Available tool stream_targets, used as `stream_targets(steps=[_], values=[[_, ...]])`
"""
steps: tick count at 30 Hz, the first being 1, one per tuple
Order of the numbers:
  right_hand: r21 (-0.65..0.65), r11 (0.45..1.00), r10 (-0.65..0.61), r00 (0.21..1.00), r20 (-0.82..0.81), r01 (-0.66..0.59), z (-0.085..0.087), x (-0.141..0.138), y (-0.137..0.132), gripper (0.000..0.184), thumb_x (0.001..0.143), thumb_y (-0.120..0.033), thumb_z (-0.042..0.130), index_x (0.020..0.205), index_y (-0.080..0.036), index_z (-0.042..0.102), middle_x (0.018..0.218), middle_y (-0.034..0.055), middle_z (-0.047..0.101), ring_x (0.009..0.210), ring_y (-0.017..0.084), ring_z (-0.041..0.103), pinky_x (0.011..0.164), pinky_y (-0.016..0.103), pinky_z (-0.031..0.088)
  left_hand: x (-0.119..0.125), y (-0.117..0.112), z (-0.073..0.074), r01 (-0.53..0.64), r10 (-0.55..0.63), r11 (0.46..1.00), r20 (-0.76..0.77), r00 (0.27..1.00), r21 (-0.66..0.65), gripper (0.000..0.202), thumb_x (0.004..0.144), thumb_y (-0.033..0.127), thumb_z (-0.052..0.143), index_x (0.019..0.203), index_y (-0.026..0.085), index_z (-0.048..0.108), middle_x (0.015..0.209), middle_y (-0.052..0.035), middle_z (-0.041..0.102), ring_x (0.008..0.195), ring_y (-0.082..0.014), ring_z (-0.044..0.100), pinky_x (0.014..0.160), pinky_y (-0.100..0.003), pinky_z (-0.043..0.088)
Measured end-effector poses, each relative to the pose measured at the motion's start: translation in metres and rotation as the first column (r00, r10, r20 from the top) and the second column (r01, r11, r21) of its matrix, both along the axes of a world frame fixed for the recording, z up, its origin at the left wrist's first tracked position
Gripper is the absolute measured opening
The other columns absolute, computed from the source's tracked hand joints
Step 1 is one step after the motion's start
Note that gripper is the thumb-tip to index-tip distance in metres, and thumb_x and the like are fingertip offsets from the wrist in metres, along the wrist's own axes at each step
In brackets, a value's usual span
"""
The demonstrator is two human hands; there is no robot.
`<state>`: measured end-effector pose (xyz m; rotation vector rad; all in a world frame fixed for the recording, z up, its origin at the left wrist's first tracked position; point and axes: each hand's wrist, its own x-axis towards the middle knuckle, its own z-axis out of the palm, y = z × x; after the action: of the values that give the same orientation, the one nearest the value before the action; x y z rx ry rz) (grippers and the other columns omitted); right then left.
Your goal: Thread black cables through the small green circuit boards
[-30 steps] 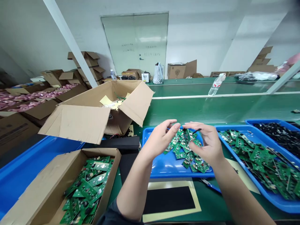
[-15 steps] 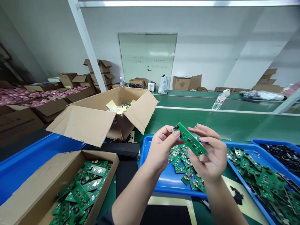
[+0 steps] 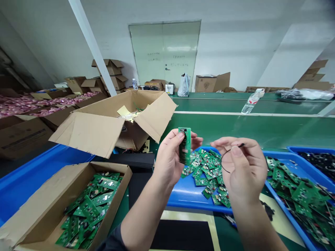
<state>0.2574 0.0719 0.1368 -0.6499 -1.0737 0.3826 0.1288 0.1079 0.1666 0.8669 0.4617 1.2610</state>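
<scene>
My left hand (image 3: pixel 170 158) is closed round a small green circuit board (image 3: pixel 185 145), held upright above the blue tray (image 3: pixel 183 193). Beside it, my right hand (image 3: pixel 242 170) pinches a thin black wire (image 3: pixel 225 158) between thumb and fingers; the wire curves down in a loop. A pile of several green boards (image 3: pixel 209 170) lies in the tray just beneath both hands.
A cardboard box of green boards (image 3: pixel 89 205) sits at lower left, an open cardboard box (image 3: pixel 115 118) behind it. A second blue tray of boards (image 3: pixel 298 191) lies to the right, one with black parts (image 3: pixel 314 162) beyond. A water bottle (image 3: pixel 252 101) rests on the green conveyor.
My hands rose from the pile with one board, both holding it. Now only the left hand grips the board, turned upright, and the right hand has drawn away holding a black wire.
</scene>
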Motion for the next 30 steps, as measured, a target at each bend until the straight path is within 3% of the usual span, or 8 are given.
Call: stream_targets(steps=[5,11,15,20,25,30], values=[[-0.022,0.995,-0.090,0.988,0.125,0.094,-0.001,0.009,-0.001,0.011,0.085,-0.018,0.065,0.094,-0.025,0.064,0.073,-0.0013,0.068,0.066,0.015,0.068,0.058,0.028,0.055,0.005,-0.004,0.000,0.124,-0.120,0.991,-0.085,0.989,0.041,0.017,0.085,0.033,0.056,0.080,0.020,0.047,0.061,0.0050,0.060,0.043,-0.0087,0.055,0.049,-0.023,0.047],[-0.064,0.981,-0.160,0.952,0.262,0.183,0.000,0.013,-0.009,0.029,0.090,-0.015,0.060,0.113,-0.031,0.067,0.090,-0.0005,0.071,0.076,0.015,0.070,0.065,0.028,0.059,0.008,-0.009,0.000,0.205,-0.198,0.977,-0.112,0.974,0.063,0.014,0.078,0.025,0.065,0.089,0.017,0.060,0.057,0.0064,0.054,0.048,-0.0066,0.053,0.051,-0.020,0.043],[-0.096,0.981,-0.116,0.910,0.399,0.167,0.001,0.016,-0.013,0.033,0.090,-0.014,0.060,0.116,-0.034,0.067,0.101,-0.0019,0.073,0.083,0.013,0.070,0.075,0.026,0.061,0.009,-0.010,-0.001,0.122,-0.086,0.984,-0.256,0.963,0.130,0.013,0.074,0.024,0.071,0.084,0.017,0.070,0.053,0.0056,0.054,0.047,-0.0070,0.049,0.049,-0.021,0.041],[-0.106,0.991,-0.020,0.859,0.512,0.086,0.006,0.017,-0.014,0.032,0.092,-0.013,0.056,0.117,-0.030,0.066,0.109,-0.0006,0.073,0.095,0.016,0.070,0.081,0.028,0.061,0.010,-0.011,-0.003,0.021,0.070,0.970,-0.359,0.931,0.243,0.011,0.073,0.027,0.075,0.074,0.018,0.068,0.053,0.0054,0.054,0.050,-0.0060,0.047,0.050,-0.018,0.040],[-0.035,0.988,-0.094,0.780,0.618,0.147,0.010,0.021,-0.014,0.029,0.090,-0.010,0.054,0.111,-0.024,0.069,0.104,0.0022,0.075,0.089,0.017,0.072,0.076,0.026,0.061,0.009,-0.009,-0.002,0.041,0.087,0.954,-0.403,0.911,0.298,0.029,0.073,0.037,0.077,0.063,0.016,0.060,0.052,0.0052,0.050,0.049,-0.0060,0.041,0.047,-0.019,0.032],[0.128,0.968,-0.247,0.744,0.621,0.214,0.010,0.029,-0.008,0.030,0.085,-0.001,0.054,0.098,-0.022,0.071,0.091,0.0000,0.077,0.080,0.015,0.073,0.072,0.022,0.060,0.009,-0.010,-0.002,0.119,0.043,0.936,-0.442,0.896,0.331,0.025,0.076,0.036,0.074,0.066,0.016,0.062,0.054,0.0053,0.049,0.049,-0.0065,0.040,0.046,-0.021,0.031]])
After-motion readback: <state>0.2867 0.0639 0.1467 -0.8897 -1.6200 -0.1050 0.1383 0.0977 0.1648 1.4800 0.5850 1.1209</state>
